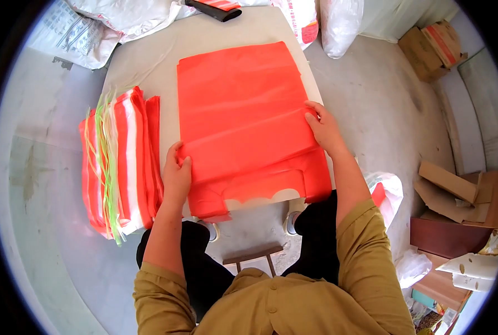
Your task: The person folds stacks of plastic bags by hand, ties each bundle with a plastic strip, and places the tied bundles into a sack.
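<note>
A flat stack of red plastic bags (243, 111) lies on the table in front of me, with cut-out handle ends overhanging the near edge. My left hand (177, 174) grips its left side, thumb on top. On the opposite side my right hand (323, 129) holds the right edge between thumb and fingers. A crease runs across the stack between my hands. To the left of my left hand sits a thick pile of folded red-and-white bags (129, 162), with green and pale strips (108, 173) draped over it.
White sacks (131, 19) and a dark item with red stripes (220, 10) are at the table's far end. On the right floor stand a cardboard box (427, 53), opened cardboard (450, 195) and a white bag (387, 192). A stool bar (253, 255) shows between my legs.
</note>
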Action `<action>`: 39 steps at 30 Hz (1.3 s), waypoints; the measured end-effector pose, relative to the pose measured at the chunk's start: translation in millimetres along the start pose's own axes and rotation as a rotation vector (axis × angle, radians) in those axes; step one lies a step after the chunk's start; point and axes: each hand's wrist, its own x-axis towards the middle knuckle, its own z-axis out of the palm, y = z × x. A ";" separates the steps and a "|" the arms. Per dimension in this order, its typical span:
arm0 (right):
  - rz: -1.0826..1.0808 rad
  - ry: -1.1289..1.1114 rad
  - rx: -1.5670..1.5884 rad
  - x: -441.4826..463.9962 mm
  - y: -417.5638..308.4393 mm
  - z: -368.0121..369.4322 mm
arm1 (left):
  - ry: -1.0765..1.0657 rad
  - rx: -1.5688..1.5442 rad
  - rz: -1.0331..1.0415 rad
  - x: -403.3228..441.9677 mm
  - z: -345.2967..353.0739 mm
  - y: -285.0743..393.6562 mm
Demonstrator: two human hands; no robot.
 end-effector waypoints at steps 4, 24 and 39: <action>0.075 0.010 -0.089 -3.1 -17.6 -0.3 | 0.054 -0.110 -0.153 -0.4 2.2 5.3; 0.029 0.108 -0.327 6.8 19.4 5.2 | -0.062 0.114 0.017 -14.1 -5.0 27.8; -0.537 -0.346 -0.796 -56.2 -42.3 73.5 | -0.079 0.086 0.009 -14.3 -7.7 34.4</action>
